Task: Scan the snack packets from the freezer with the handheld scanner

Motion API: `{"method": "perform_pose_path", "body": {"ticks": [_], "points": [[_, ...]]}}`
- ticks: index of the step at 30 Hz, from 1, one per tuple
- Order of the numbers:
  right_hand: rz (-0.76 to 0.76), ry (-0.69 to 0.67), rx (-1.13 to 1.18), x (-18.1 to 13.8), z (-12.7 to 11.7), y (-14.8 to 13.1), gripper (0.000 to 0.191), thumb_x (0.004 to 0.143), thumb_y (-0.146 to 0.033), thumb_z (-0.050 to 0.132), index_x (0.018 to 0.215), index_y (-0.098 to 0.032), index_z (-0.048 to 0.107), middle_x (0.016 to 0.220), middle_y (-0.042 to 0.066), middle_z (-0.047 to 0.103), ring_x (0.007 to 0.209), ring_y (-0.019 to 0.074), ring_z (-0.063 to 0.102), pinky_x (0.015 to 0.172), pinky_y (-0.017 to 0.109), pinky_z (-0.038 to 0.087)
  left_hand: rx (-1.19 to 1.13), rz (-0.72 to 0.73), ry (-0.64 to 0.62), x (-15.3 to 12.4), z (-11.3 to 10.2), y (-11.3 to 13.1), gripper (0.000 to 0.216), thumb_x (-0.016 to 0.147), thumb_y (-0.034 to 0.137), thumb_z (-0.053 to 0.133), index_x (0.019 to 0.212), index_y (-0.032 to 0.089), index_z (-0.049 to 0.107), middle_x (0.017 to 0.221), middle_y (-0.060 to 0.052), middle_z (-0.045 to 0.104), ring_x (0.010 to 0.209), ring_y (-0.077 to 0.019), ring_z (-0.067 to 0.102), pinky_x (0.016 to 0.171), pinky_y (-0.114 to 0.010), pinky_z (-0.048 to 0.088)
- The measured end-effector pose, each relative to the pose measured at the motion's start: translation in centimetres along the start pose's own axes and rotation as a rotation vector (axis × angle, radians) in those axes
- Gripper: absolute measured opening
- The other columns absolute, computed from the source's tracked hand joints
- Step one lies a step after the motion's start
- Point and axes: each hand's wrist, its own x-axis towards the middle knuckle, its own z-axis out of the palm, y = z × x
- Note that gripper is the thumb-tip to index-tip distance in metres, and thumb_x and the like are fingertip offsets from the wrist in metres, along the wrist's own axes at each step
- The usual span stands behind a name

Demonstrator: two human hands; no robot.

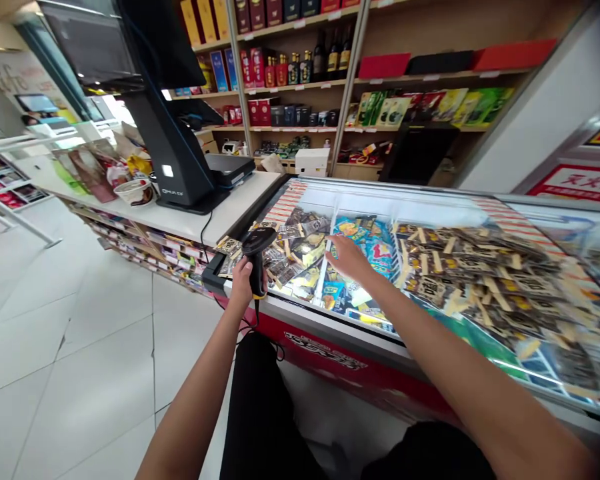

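My left hand (242,283) is closed round the handle of a black barcode scanner (258,243), held at the near left corner of a chest freezer (300,317). The scanner's head is above a pile of dark wrapped packets (287,267). My right hand (347,257) reaches over the freezer with its fingers apart, and nothing shows in them. Below and beside it are blue snack-like bags (380,247). A larger heap of dark packets with pale stick-like parts (480,267) spreads to the right of this hand.
Left of the freezer, a white counter (180,223) carries a dark checkout terminal (165,133) and a paper bowl (134,192). A cable (257,313) hangs from the scanner. Behind stand shelves (300,90) of bottles and boxes. A tiled floor (95,347) lies at the left.
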Motion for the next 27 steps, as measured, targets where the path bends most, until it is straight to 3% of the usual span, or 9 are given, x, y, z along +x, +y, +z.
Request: {"method": "perform_pose_path", "body": {"ticks": [6,11,16,21,24,27], "points": [[-0.026,-0.025,0.096,7.1,1.5,-1.9,0.062,0.114,-0.043,0.056,0.171,-0.019,0.061,0.175,0.021,0.063,0.161,0.0463,0.060,0.135,0.063,0.049,0.012,0.030,0.151,1.4,-2.7,0.0,0.063,0.087,0.086,0.071,0.095,0.025,0.057,0.063,0.003,0.066,0.039,-0.0159,0.056,0.037,-0.028,0.042],[-0.093,-0.018,0.210,12.9,3.6,-6.0,0.060,0.116,-0.042,0.058,0.168,-0.015,0.064,0.172,0.022,0.066,0.162,0.0431,0.059,0.137,0.060,0.046,0.035,0.048,0.139,1.4,-2.7,-0.5,0.066,0.087,0.089,0.071,0.099,0.025,0.059,0.065,0.001,0.067,0.039,-0.0169,0.056,0.037,-0.030,0.042],[-0.163,-0.132,0.158,17.1,5.7,-11.5,0.068,0.108,-0.047,0.076,0.170,-0.020,0.064,0.176,0.020,0.064,0.165,0.0464,0.056,0.137,0.060,0.044,0.070,0.035,0.081,1.2,-3.0,-0.4,0.066,0.090,0.089,0.071,0.103,0.025,0.062,0.067,0.000,0.069,0.042,-0.0186,0.059,0.039,-0.031,0.043],[-0.045,-0.180,0.130,18.5,6.9,-14.2,0.044,0.105,-0.040,0.081,0.144,-0.019,0.080,0.159,0.026,0.073,0.153,0.0506,0.064,0.128,0.061,0.050,0.106,0.008,0.055,1.3,-3.1,-0.4,0.067,0.091,0.090,0.069,0.105,0.024,0.065,0.067,-0.001,0.069,0.043,-0.0192,0.060,0.041,-0.032,0.045],[-0.050,-0.075,0.175,18.0,6.5,-13.4,0.047,0.108,-0.039,0.079,0.149,-0.017,0.077,0.159,0.026,0.072,0.154,0.0461,0.064,0.133,0.057,0.046,0.097,0.016,0.056,1.3,-3.1,-0.4,0.065,0.092,0.088,0.070,0.105,0.024,0.065,0.067,-0.001,0.069,0.042,-0.0194,0.060,0.041,-0.032,0.045],[-0.017,0.058,0.358,16.3,5.5,-10.9,0.046,0.110,-0.041,0.069,0.149,-0.017,0.076,0.153,0.022,0.078,0.144,0.0408,0.072,0.129,0.055,0.052,0.094,0.015,0.060,1.3,-3.1,-0.4,0.065,0.092,0.086,0.071,0.109,0.024,0.066,0.067,-0.001,0.070,0.041,-0.0191,0.059,0.041,-0.032,0.045]]}}
